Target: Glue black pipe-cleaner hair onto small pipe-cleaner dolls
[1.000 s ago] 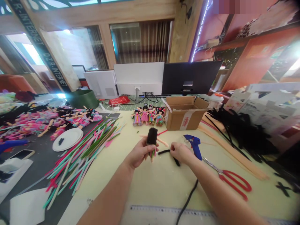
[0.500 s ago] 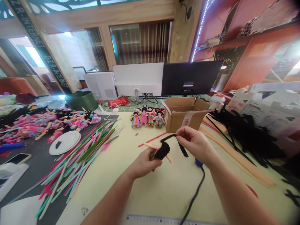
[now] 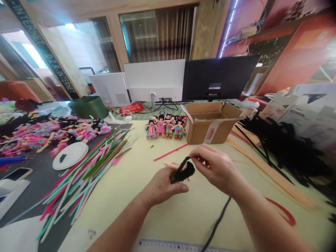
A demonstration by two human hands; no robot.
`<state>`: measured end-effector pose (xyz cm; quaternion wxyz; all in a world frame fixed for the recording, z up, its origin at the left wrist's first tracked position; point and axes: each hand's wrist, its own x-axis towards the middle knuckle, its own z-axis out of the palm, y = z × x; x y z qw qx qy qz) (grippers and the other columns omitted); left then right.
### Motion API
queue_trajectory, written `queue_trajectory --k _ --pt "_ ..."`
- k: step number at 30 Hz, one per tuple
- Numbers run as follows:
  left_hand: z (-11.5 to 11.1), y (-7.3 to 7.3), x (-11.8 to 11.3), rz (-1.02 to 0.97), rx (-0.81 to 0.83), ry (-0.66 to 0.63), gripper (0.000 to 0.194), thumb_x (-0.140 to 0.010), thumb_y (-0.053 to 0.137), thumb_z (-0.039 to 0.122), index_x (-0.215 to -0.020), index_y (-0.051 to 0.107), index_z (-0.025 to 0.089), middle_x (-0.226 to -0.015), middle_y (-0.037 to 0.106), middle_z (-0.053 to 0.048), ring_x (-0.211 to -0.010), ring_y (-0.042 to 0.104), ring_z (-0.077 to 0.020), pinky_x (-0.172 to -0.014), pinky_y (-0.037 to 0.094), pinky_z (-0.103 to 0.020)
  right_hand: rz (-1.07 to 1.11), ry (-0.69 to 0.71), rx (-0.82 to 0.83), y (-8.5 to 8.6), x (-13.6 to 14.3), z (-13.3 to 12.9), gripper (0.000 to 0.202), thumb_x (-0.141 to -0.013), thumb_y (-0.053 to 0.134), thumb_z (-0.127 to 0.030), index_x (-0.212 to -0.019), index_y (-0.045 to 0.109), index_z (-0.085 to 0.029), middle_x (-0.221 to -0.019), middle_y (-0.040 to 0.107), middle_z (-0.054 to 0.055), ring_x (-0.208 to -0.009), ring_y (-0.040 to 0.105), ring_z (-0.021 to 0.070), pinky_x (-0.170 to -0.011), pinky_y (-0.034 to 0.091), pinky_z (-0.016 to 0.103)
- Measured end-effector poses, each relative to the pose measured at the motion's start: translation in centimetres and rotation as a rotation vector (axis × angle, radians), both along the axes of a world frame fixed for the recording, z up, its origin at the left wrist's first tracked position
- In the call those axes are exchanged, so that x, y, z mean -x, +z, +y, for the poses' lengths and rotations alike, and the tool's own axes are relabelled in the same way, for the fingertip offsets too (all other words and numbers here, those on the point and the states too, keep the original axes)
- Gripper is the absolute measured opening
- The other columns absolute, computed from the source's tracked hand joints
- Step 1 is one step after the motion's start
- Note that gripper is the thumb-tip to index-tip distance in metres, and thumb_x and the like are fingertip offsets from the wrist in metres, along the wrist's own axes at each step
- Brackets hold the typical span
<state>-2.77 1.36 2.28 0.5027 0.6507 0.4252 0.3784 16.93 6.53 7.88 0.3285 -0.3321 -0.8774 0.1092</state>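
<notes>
A cardboard box (image 3: 210,122) and a row of dolls (image 3: 164,127) are set behind the hands, with colored stems (image 3: 89,171) heaped to the left and black stems (image 3: 283,147) to the right. A doll (image 3: 181,171) is gripped in the left hand (image 3: 161,185) above the yellow table (image 3: 126,189). A black stem (image 3: 183,164) on the doll's head is pinched by the right hand (image 3: 215,166). Monitors (image 3: 183,78) are stood at the back.

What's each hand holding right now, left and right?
Left hand: closed on the small doll with the fuzzy black head.
Right hand: fingers pinched shut on the black pipe cleaner at the doll's head.
</notes>
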Motion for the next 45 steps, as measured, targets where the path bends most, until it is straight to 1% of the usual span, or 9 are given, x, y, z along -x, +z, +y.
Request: queue_trajectory --k 3,5,9,13,21,26,33,37,45 --pt "0.1 -0.2 0.1 -0.005 -0.055 0.0 0.053 -0.075 0.061 0.062 -0.102 0.067 0.016 -0.094 0.061 -0.006 -0.078 0.055 -0.0182 -0.067 0.04 -0.024 0.029 0.015 -0.049 -0.3 0.2 -0.1 0.011 -0.089 0.052 -0.015 -0.085 0.061 -0.02 -0.081 0.062 0.002 -0.072 0.057 0.0139 -0.064 0.042 0.024" --pt "0.1 -0.2 0.1 0.004 -0.089 -0.011 0.058 -0.082 0.048 0.066 -0.102 0.068 0.015 -0.079 0.058 -0.004 -0.066 0.05 -0.015 -0.06 0.037 -0.024 0.041 0.015 -0.08 -0.5 0.3 -0.1 0.011 -0.089 0.052 -0.015 -0.085 0.06 -0.02 -0.08 0.062 0.002 -0.073 0.057 0.0142 -0.065 0.043 0.025" --pt "0.1 0.3 0.0 0.026 -0.071 -0.003 0.065 -0.092 0.024 0.06 -0.102 0.069 0.014 -0.061 0.045 0.001 -0.052 0.038 -0.0122 -0.052 0.031 -0.024 0.036 0.022 -0.126 -0.8 0.4 -0.1 0.012 -0.09 0.05 -0.016 -0.085 0.06 -0.02 -0.083 0.062 0.004 -0.074 0.057 0.0152 -0.067 0.044 0.027" --pt "0.0 0.8 -0.1 0.026 0.034 0.003 0.068 -0.095 0.016 0.056 -0.098 0.069 0.014 -0.05 0.041 0.002 -0.046 0.036 -0.0117 -0.049 0.029 -0.023 0.011 0.026 -0.143 -0.9 0.5 -0.2 0.013 -0.092 0.049 -0.018 -0.087 0.06 -0.02 -0.084 0.062 0.005 -0.076 0.056 0.0163 -0.069 0.044 0.029" --pt "0.1 -0.3 -0.2 -0.055 0.082 0.058 0.061 -0.094 0.024 0.057 -0.082 0.063 0.013 -0.05 0.048 0.002 -0.042 0.039 -0.0092 -0.044 0.029 -0.021 -0.008 0.038 -0.138 -1.2 0.6 -0.1 0.016 -0.095 0.046 -0.02 -0.088 0.06 -0.02 -0.085 0.061 0.005 -0.078 0.056 0.0165 -0.072 0.045 0.029" --pt "0.1 -0.5 -0.3 -0.071 0.141 0.064 0.06 -0.094 0.024 0.059 -0.082 0.062 0.013 -0.051 0.047 0.003 -0.037 0.036 -0.0075 -0.038 0.025 -0.021 -0.01 0.031 -0.121 -1.2 0.5 0.0 0.016 -0.095 0.046 -0.02 -0.089 0.06 -0.02 -0.087 0.061 0.005 -0.079 0.056 0.0167 -0.073 0.045 0.029" --pt "0.1 -0.5 -0.4 -0.084 0.193 0.064 0.06 -0.091 0.031 0.061 -0.079 0.063 0.012 -0.053 0.049 0.002 -0.038 0.034 -0.0069 -0.038 0.023 -0.021 -0.002 0.025 -0.106 -1.2 0.5 0.1 0.016 -0.095 0.046 -0.019 -0.089 0.061 -0.021 -0.087 0.062 0.005 -0.08 0.057 0.0169 -0.073 0.046 0.029" --pt "0.1 -0.2 -0.5 -0.073 0.162 0.073 0.058 -0.091 0.035 0.06 -0.084 0.066 0.012 -0.054 0.046 0.002 -0.043 0.036 -0.008 -0.042 0.025 -0.021 -0.006 0.006 -0.106 -1.2 0.4 0.1 0.015 -0.094 0.047 -0.019 -0.09 0.061 -0.021 -0.087 0.064 0.005 -0.079 0.058 0.017 -0.072 0.046 0.029" --pt "0.1 0.5 -0.7 -0.058 0.132 0.019 0.063 -0.092 0.032 0.06 -0.096 0.072 0.012 -0.051 0.036 0.003 -0.043 0.032 -0.0086 -0.043 0.023 -0.022 -0.053 -0.032 -0.15 -1.3 0.1 0.3 0.019 -0.089 0.049 -0.013 -0.101 0.06 -0.021 -0.093 0.066 0.004 -0.083 0.061 0.0178 -0.073 0.045 0.028"
